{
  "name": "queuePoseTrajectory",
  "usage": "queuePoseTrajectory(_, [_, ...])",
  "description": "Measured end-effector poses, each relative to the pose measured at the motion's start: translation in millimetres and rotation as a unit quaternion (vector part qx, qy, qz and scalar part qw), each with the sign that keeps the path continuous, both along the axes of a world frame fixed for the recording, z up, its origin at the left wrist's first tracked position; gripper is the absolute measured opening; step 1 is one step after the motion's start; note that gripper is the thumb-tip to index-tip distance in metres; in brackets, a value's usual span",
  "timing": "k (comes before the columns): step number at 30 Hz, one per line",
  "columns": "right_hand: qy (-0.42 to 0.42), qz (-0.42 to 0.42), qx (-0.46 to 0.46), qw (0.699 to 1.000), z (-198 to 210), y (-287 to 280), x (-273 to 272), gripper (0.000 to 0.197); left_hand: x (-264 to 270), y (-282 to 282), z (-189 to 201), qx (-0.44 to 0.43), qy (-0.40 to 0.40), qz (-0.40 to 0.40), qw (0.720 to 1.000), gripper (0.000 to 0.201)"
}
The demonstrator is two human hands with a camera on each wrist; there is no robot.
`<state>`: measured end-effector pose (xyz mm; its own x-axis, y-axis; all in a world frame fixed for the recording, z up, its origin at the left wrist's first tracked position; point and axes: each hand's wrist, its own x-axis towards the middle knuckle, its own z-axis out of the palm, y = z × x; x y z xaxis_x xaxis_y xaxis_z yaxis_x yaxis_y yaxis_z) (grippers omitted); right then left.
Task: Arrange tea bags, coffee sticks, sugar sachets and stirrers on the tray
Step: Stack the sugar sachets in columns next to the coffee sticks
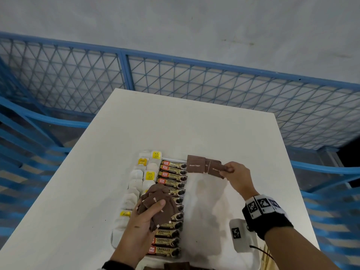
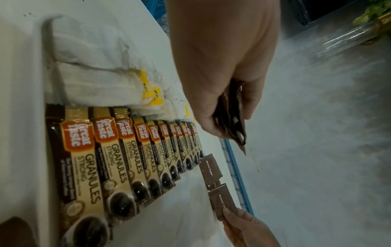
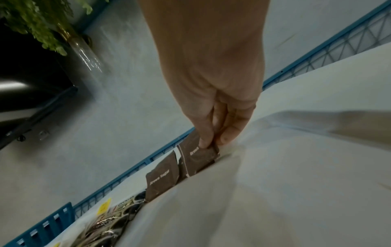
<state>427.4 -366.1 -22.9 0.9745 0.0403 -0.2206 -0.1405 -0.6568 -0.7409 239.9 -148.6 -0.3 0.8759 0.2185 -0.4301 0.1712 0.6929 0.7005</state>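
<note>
A white tray [image 1: 204, 201] lies on the table. White tea bags [image 1: 134, 186] with yellow tags fill its left column, and coffee sticks [image 1: 171, 175] marked "Granules" form the column beside them. Two brown sugar sachets [image 1: 195, 164] lie at the tray's far end. My right hand [image 1: 230, 169] pinches one more brown sugar sachet [image 1: 217, 169] by its right edge, next to those two. My left hand [image 1: 150, 211] grips a bundle of brown sugar sachets [image 1: 158, 203] above the coffee sticks. In the left wrist view the bundle [image 2: 231, 117] hangs from my fingers.
The white table [image 1: 175, 123] stands against a blue mesh fence [image 1: 175, 78]. More brown sachets [image 1: 175, 266] lie at the near edge of the picture. A white device with a marker [image 1: 240, 233] hangs by my right wrist. A plant in a glass vase [image 3: 63, 33] is off to the side.
</note>
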Motion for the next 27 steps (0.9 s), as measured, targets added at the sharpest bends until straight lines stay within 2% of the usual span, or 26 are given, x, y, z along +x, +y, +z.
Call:
queuePoseTrajectory(4, [0.014, -0.023, -0.005, 1.0, -5, 7, 4, 0.022, 0, 0, 0, 0.006, 0.006, -0.001, 1.0, 0.026])
queuePoseTrajectory(10, [0.003, -0.025, 0.004, 1.0, -3, 15, 1, 0.034, 0, 0, 1, 0.003, 0.019, 0.005, 1.0, 0.03])
queuePoseTrajectory(11, [0.002, -0.025, -0.001, 1.0, -3, 16, 1, 0.035, 0, 0, 0, 0.001, 0.015, 0.004, 1.0, 0.034])
queuePoseTrajectory(14, [-0.007, -0.026, -0.021, 0.999, -4, 17, 0, 0.038, 1, 1, 1, -0.001, 0.002, -0.001, 1.0, 0.065])
queuePoseTrajectory(16, [-0.017, -0.025, -0.034, 0.999, -6, 17, -1, 0.04, 2, 2, 2, -0.002, 0.0, 0.002, 1.0, 0.063])
queuePoseTrajectory(19, [-0.028, -0.029, -0.037, 0.999, -7, 17, -5, 0.04, 4, 1, 1, -0.004, -0.002, 0.0, 1.0, 0.076])
queuePoseTrajectory(21, [-0.042, -0.034, -0.037, 0.998, -8, 18, -8, 0.039, 3, 1, 1, -0.013, -0.002, -0.001, 1.0, 0.063])
queuePoseTrajectory(22, [-0.052, -0.035, -0.031, 0.998, -7, 19, -10, 0.037, 4, 0, 3, -0.013, -0.001, -0.002, 1.0, 0.065])
queuePoseTrajectory(25, [-0.07, -0.011, 0.02, 0.997, 2, 30, -24, 0.024, 4, -3, 3, -0.014, -0.004, 0.003, 1.0, 0.089])
queuePoseTrajectory(27, [-0.046, 0.033, 0.05, 0.997, 15, 41, -40, 0.015, 4, -4, 4, -0.017, -0.002, 0.01, 1.0, 0.092])
